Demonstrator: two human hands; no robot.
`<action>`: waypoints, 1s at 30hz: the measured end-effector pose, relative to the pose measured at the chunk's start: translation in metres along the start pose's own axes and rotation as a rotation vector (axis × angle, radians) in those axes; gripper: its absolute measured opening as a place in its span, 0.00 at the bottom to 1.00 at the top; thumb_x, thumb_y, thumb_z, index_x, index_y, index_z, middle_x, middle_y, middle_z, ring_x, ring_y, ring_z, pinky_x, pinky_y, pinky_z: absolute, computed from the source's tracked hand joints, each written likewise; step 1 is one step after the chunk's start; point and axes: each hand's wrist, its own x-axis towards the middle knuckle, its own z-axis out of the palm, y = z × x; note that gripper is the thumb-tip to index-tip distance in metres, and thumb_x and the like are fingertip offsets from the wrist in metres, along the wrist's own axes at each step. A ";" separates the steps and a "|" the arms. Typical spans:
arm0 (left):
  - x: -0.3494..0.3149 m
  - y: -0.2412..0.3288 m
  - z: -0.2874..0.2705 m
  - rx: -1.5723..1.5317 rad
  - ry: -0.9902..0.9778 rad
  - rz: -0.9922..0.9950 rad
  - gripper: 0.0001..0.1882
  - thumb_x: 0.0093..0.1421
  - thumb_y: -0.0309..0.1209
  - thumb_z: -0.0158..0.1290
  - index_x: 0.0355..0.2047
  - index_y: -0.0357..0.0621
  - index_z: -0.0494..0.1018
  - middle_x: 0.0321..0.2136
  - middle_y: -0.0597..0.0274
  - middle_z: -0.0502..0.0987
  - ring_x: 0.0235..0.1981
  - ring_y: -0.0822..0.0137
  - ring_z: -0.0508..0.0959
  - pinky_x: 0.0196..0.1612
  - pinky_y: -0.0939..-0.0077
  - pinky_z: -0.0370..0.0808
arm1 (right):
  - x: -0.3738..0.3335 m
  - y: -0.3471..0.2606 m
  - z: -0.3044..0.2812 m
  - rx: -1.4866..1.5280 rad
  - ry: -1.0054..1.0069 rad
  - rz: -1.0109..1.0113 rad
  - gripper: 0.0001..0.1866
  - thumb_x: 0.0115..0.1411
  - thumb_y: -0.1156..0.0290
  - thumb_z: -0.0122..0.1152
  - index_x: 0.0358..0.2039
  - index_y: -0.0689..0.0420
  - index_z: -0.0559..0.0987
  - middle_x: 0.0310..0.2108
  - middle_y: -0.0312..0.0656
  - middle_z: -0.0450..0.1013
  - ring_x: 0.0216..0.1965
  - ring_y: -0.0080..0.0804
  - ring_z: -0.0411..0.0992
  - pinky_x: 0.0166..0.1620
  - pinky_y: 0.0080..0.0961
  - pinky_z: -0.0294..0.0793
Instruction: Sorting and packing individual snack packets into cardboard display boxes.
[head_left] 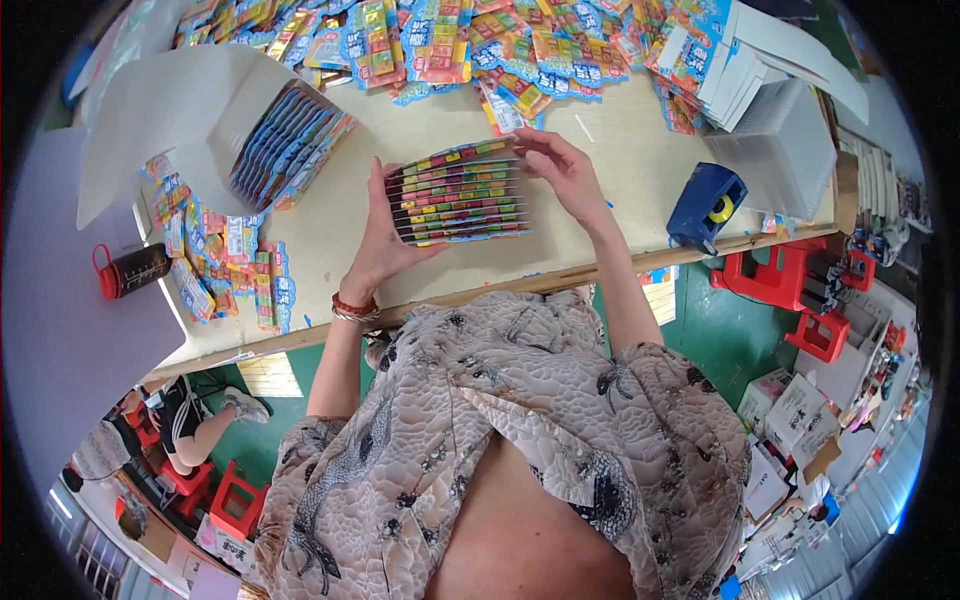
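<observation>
My left hand is wrapped round the left end of a stack of colourful carded blister packs, held just above the table. The packs stand edge to edge in a row, with red, yellow and green pieces showing between the cards. At the stack's far right corner, the bent fingers and thumb of my right hand grip the farthest pack; some fingertips are hidden behind it. Left of my hands, a similar row of packs fills the mouth of a translucent plastic box lying on its side.
Loose packs are heaped along the table's far side, more at the left. A blue tape dispenser and a clear plastic bin stand at right. A dark bottle sits far left. Red stools are beyond the table edge.
</observation>
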 end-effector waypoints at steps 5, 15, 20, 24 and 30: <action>0.000 -0.004 -0.002 0.022 -0.029 -0.014 0.74 0.35 0.34 0.74 0.66 0.45 0.24 0.62 0.47 0.49 0.62 0.54 0.58 0.63 0.62 0.59 | -0.002 -0.004 -0.001 -0.105 -0.074 -0.087 0.25 0.61 0.70 0.58 0.58 0.56 0.67 0.52 0.37 0.69 0.50 0.26 0.69 0.51 0.23 0.69; 0.002 -0.001 -0.001 0.005 -0.042 0.037 0.74 0.36 0.33 0.73 0.66 0.47 0.22 0.62 0.49 0.48 0.62 0.54 0.58 0.62 0.62 0.61 | -0.008 -0.009 -0.003 -0.051 -0.159 -0.026 0.27 0.52 0.78 0.64 0.54 0.58 0.71 0.51 0.35 0.66 0.46 0.25 0.69 0.51 0.22 0.70; 0.003 0.001 -0.001 0.001 -0.037 0.053 0.74 0.37 0.33 0.73 0.65 0.48 0.20 0.62 0.49 0.48 0.62 0.54 0.58 0.62 0.62 0.61 | -0.007 -0.011 -0.002 -0.075 -0.157 0.002 0.26 0.52 0.78 0.64 0.53 0.58 0.72 0.51 0.35 0.66 0.44 0.24 0.70 0.50 0.22 0.70; 0.004 0.004 -0.001 0.058 -0.024 0.096 0.75 0.38 0.35 0.73 0.65 0.49 0.18 0.63 0.46 0.48 0.62 0.52 0.58 0.62 0.62 0.61 | -0.007 -0.012 0.000 -0.109 -0.141 -0.019 0.25 0.53 0.79 0.63 0.53 0.58 0.71 0.49 0.35 0.67 0.43 0.23 0.70 0.48 0.21 0.71; 0.004 0.003 0.003 0.064 0.001 0.145 0.76 0.40 0.36 0.72 0.62 0.51 0.12 0.66 0.43 0.43 0.63 0.51 0.58 0.62 0.60 0.61 | -0.010 -0.005 0.018 -0.384 0.044 -0.213 0.24 0.57 0.82 0.56 0.56 0.58 0.69 0.46 0.40 0.67 0.41 0.27 0.72 0.45 0.23 0.73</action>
